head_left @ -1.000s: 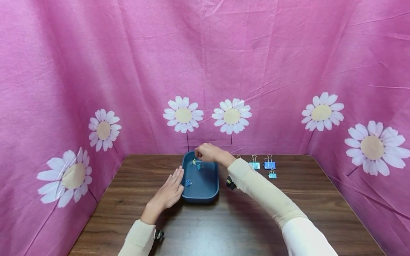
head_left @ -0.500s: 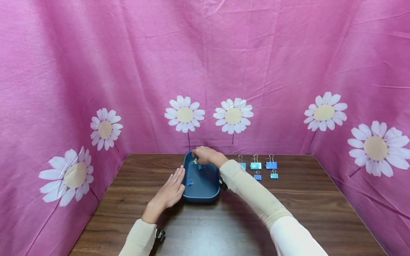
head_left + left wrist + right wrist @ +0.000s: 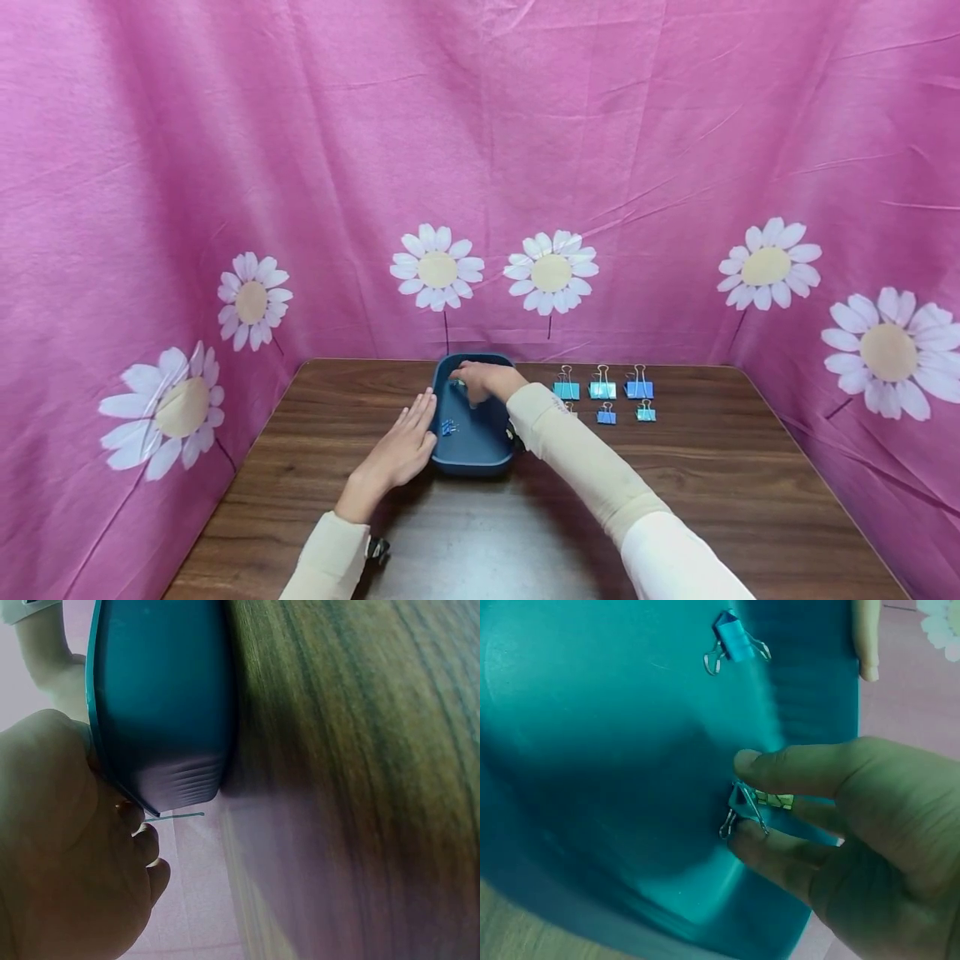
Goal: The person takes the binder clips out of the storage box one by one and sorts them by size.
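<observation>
In the head view my left hand (image 3: 405, 437) lies with straight fingers along the left wall of a dark blue tray (image 3: 471, 467). The left wrist view shows the palm (image 3: 67, 840) against the tray's outer side (image 3: 165, 697). My right hand (image 3: 483, 383) reaches into the far part of the tray. In the right wrist view its thumb and fingertips pinch a small teal binder clip (image 3: 742, 804). A yellow binder clip (image 3: 776, 800) lies just behind, partly covered by the fingers. A blue binder clip (image 3: 735, 639) lies apart, near the tray's left wall.
On the wooden table (image 3: 675, 500), binder clips stand in two rows right of the tray. The back row has a teal clip (image 3: 567, 390), a light teal clip (image 3: 602, 389) and a blue clip (image 3: 640, 389). Smaller ones, such as a blue clip (image 3: 606, 416), stand in front. A pink curtain (image 3: 480, 150) surrounds the table.
My right hand has come from the tray's far edge, over the yellow clip, down and nearer to the teal clip. My left hand stays against the tray.
</observation>
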Tool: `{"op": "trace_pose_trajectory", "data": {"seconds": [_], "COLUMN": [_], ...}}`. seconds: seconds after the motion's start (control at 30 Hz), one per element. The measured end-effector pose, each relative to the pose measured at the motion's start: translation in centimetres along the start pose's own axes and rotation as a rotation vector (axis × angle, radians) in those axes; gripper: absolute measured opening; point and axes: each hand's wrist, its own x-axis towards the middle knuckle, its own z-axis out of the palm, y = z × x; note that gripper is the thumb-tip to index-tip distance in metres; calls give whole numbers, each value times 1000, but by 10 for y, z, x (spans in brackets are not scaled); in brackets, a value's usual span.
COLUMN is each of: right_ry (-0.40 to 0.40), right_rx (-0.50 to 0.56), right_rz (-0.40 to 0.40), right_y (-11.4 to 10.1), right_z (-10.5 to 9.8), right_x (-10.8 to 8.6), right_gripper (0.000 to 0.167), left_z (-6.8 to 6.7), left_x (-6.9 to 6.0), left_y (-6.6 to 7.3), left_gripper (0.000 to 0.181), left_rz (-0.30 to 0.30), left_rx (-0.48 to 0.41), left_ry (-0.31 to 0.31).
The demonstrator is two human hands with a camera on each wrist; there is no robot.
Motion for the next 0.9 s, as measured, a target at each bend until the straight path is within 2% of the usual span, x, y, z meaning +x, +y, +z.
{"op": "trace_pose_trajectory", "data": {"seconds": [0.13,0.3,0.37,0.43,0.73,0.9], "right_ry": [9,1,9,34,93,125], "right_rx": [-25,-64,-61,-50,-49,-53], "right_rz": [-13,-56,-63,-69,-97,-118], "right_y": [0,2,2,2,2,6], "right_z": [3,6,6,7,7,9], "right_x": [0,2,3,3,5,5], "right_gripper": [56,18,8,6,18,12], "left_z": [0,-2,-2,-2,-1,0], "left_x": [0,-1,-1,-1,-1,-1], "left_y": [1,2,2,2,1,1], "left_gripper": [62,62,62,62,62,62], "left_rz": [6,1,3,1,-2,-6], "left_rx": [-4,-7,-10,-8,-10,-11], "left_ry": [6,-2,2,2,1,-1]}}
